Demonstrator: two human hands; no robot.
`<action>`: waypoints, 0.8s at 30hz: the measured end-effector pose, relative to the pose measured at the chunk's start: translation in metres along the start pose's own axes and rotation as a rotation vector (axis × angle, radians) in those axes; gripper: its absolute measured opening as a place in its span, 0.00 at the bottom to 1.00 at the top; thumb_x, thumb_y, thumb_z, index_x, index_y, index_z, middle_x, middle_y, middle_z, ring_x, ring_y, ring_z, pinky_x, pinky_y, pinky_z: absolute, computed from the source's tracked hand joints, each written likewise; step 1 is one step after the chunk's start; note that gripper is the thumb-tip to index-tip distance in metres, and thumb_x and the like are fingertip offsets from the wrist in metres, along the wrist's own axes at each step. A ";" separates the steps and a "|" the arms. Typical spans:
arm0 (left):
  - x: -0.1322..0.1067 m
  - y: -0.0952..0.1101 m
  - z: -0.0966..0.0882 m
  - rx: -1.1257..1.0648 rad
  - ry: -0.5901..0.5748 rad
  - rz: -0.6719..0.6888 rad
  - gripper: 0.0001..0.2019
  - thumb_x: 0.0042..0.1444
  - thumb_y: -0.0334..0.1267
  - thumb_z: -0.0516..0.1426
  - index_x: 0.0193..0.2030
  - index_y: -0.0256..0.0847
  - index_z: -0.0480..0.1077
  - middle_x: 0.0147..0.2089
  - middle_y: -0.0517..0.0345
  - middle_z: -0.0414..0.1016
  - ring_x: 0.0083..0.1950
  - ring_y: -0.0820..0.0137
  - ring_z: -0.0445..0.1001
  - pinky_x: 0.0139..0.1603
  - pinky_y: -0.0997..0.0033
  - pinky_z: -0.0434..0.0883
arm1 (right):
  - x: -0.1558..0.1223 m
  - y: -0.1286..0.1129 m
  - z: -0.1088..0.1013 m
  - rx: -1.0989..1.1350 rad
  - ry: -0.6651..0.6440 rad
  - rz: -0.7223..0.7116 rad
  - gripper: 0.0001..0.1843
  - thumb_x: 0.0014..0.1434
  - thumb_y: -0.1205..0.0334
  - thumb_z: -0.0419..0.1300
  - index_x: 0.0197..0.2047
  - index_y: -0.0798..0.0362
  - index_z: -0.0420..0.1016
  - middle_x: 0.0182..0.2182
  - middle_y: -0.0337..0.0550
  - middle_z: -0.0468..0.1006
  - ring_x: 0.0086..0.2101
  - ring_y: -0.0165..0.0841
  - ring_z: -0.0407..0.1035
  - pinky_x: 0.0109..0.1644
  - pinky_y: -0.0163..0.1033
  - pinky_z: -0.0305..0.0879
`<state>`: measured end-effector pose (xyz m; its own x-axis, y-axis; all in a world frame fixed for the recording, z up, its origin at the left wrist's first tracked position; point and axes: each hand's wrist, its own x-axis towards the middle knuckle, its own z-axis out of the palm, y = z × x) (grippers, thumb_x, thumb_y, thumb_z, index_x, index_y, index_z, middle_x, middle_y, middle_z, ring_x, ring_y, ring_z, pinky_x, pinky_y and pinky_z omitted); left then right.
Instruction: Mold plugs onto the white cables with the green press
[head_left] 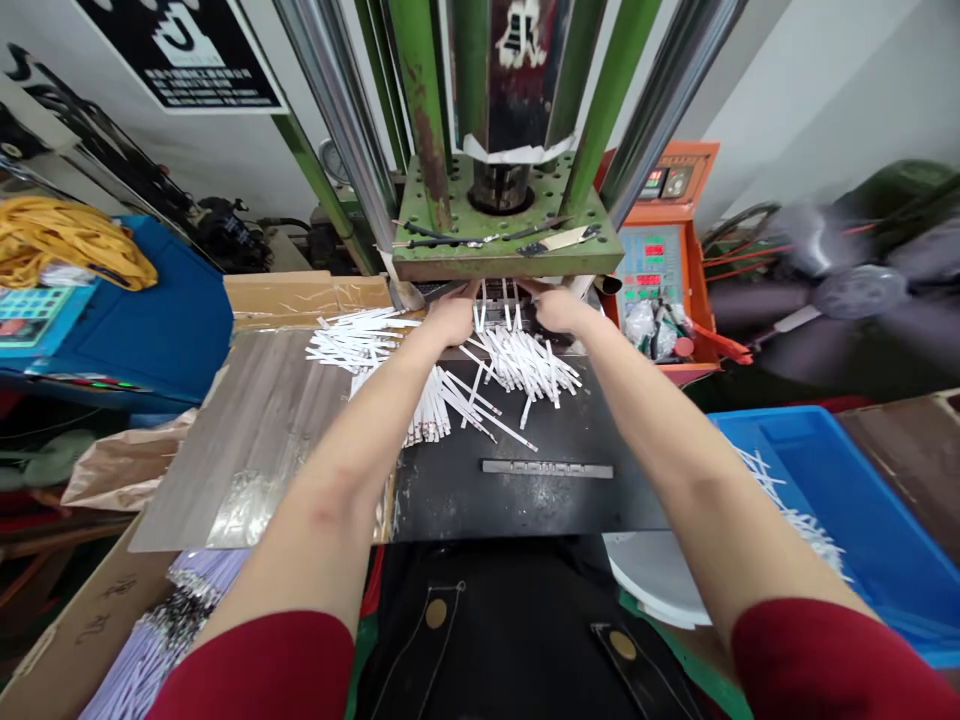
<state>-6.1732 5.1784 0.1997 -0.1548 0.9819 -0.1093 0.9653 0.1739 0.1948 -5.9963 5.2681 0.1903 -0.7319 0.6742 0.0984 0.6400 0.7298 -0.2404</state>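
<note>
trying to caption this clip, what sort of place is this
Most likely a small factory workshop: there's a green press, an orange control box with digital readouts, and heaps of white strips, with more in a blue crate.

The press plate (507,232) is green with rust streaks; below it lie white strips (520,365) on a black desk (510,505) (speckled with pale dust), and to its right stands an orange control box (679,165).

Bright even light, soft shadows under the hands (452,316) (559,310), blurred fan (840,290).
</note>
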 end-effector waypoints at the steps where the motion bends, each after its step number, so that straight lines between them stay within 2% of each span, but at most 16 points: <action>1: -0.013 -0.005 -0.004 -0.057 0.010 0.015 0.43 0.55 0.22 0.52 0.77 0.40 0.44 0.76 0.44 0.51 0.74 0.55 0.56 0.72 0.54 0.58 | -0.017 0.007 -0.007 0.088 0.036 0.010 0.30 0.59 0.75 0.49 0.65 0.62 0.68 0.62 0.58 0.71 0.61 0.46 0.66 0.63 0.48 0.65; 2: -0.034 -0.011 -0.007 -0.119 0.028 0.031 0.43 0.55 0.21 0.52 0.77 0.38 0.43 0.76 0.43 0.51 0.75 0.56 0.54 0.73 0.56 0.58 | -0.042 0.012 -0.013 0.196 0.086 0.023 0.29 0.61 0.74 0.49 0.65 0.62 0.69 0.63 0.58 0.70 0.62 0.46 0.65 0.64 0.50 0.64; 4: -0.095 -0.026 -0.010 -0.271 0.013 0.106 0.39 0.58 0.24 0.51 0.77 0.38 0.46 0.77 0.46 0.50 0.76 0.58 0.51 0.74 0.56 0.56 | -0.110 0.018 -0.022 0.455 0.147 -0.026 0.24 0.66 0.69 0.47 0.62 0.59 0.72 0.62 0.56 0.71 0.60 0.44 0.68 0.64 0.53 0.65; 5: -0.133 -0.033 -0.010 -0.372 -0.062 0.156 0.34 0.62 0.27 0.50 0.75 0.42 0.51 0.76 0.50 0.54 0.75 0.60 0.56 0.73 0.56 0.60 | -0.150 0.019 -0.024 0.612 0.033 -0.097 0.21 0.69 0.64 0.47 0.58 0.55 0.75 0.56 0.53 0.77 0.53 0.41 0.74 0.59 0.50 0.70; 7: -0.211 -0.047 -0.006 -0.533 -0.406 0.266 0.25 0.67 0.36 0.49 0.70 0.51 0.62 0.71 0.56 0.64 0.67 0.63 0.70 0.65 0.59 0.71 | -0.228 0.018 -0.027 0.823 -0.401 -0.259 0.19 0.71 0.58 0.48 0.52 0.51 0.79 0.46 0.49 0.83 0.44 0.37 0.78 0.49 0.44 0.76; 8: -0.246 -0.052 -0.004 -0.564 -0.534 0.278 0.22 0.68 0.38 0.50 0.67 0.54 0.67 0.71 0.58 0.65 0.65 0.63 0.72 0.64 0.60 0.72 | -0.260 0.017 -0.029 0.800 -0.565 -0.290 0.18 0.71 0.57 0.50 0.52 0.50 0.80 0.45 0.48 0.84 0.43 0.37 0.79 0.48 0.42 0.76; 10: -0.296 -0.057 -0.002 -0.529 -0.624 0.208 0.20 0.68 0.41 0.51 0.64 0.55 0.70 0.66 0.59 0.71 0.63 0.62 0.74 0.63 0.61 0.73 | -0.300 0.014 -0.033 0.674 -0.657 -0.220 0.17 0.71 0.57 0.51 0.51 0.49 0.80 0.44 0.47 0.84 0.42 0.37 0.80 0.45 0.40 0.76; 12: -0.312 -0.057 -0.004 -0.473 -0.608 0.144 0.20 0.68 0.42 0.51 0.64 0.55 0.71 0.62 0.60 0.76 0.61 0.61 0.75 0.61 0.61 0.74 | -0.302 0.013 -0.039 0.586 -0.581 -0.154 0.17 0.70 0.57 0.52 0.52 0.49 0.80 0.44 0.46 0.84 0.41 0.37 0.80 0.43 0.39 0.76; 13: -0.307 -0.054 -0.005 -0.459 -0.590 0.139 0.20 0.68 0.42 0.51 0.64 0.55 0.71 0.60 0.60 0.77 0.60 0.62 0.76 0.60 0.62 0.75 | -0.289 0.014 -0.041 0.577 -0.524 -0.156 0.17 0.70 0.57 0.52 0.52 0.50 0.80 0.43 0.46 0.84 0.40 0.37 0.80 0.43 0.38 0.75; 15: -0.277 -0.045 -0.010 -0.462 -0.546 0.192 0.20 0.69 0.43 0.48 0.63 0.53 0.71 0.58 0.60 0.78 0.57 0.65 0.78 0.58 0.64 0.75 | -0.243 0.016 -0.042 0.542 -0.349 -0.173 0.17 0.70 0.56 0.52 0.52 0.51 0.79 0.40 0.46 0.84 0.39 0.36 0.79 0.43 0.38 0.75; 17: -0.228 -0.035 -0.013 -0.456 -0.458 0.279 0.21 0.69 0.40 0.46 0.64 0.49 0.70 0.58 0.58 0.78 0.56 0.67 0.78 0.58 0.65 0.75 | -0.180 0.016 -0.035 0.392 -0.097 -0.145 0.18 0.69 0.58 0.51 0.52 0.53 0.79 0.42 0.48 0.84 0.41 0.38 0.78 0.48 0.42 0.73; 19: -0.170 -0.028 -0.012 -0.369 -0.262 0.326 0.22 0.68 0.34 0.45 0.65 0.44 0.69 0.63 0.55 0.74 0.62 0.66 0.73 0.65 0.61 0.70 | -0.115 0.014 -0.021 0.134 0.127 -0.085 0.20 0.66 0.64 0.51 0.56 0.58 0.76 0.51 0.55 0.80 0.50 0.44 0.74 0.56 0.49 0.69; 21: -0.112 -0.027 -0.006 -0.234 -0.063 0.306 0.27 0.64 0.27 0.45 0.68 0.40 0.64 0.70 0.51 0.64 0.70 0.64 0.63 0.72 0.58 0.61 | -0.062 0.010 -0.006 -0.094 0.169 -0.074 0.24 0.64 0.68 0.50 0.61 0.64 0.72 0.56 0.61 0.76 0.55 0.49 0.69 0.60 0.54 0.64; 23: -0.061 -0.032 0.002 -0.122 0.029 0.243 0.31 0.60 0.26 0.48 0.72 0.35 0.58 0.75 0.45 0.55 0.74 0.60 0.56 0.74 0.58 0.57 | -0.026 0.007 0.008 -0.244 0.134 -0.111 0.25 0.65 0.68 0.50 0.63 0.66 0.69 0.58 0.63 0.74 0.57 0.52 0.66 0.62 0.56 0.60; 24: -0.039 -0.035 0.006 -0.074 0.049 0.220 0.34 0.59 0.26 0.51 0.73 0.34 0.54 0.75 0.42 0.55 0.74 0.57 0.56 0.73 0.57 0.57 | -0.016 0.006 0.012 -0.291 0.117 -0.136 0.26 0.66 0.67 0.49 0.64 0.66 0.69 0.58 0.63 0.74 0.58 0.52 0.65 0.62 0.56 0.58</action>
<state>-6.1997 5.1336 0.1914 0.0460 0.9989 -0.0092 0.9591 -0.0416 0.2800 -5.9841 5.2603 0.1753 -0.7943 0.5644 0.2246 0.5903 0.8044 0.0664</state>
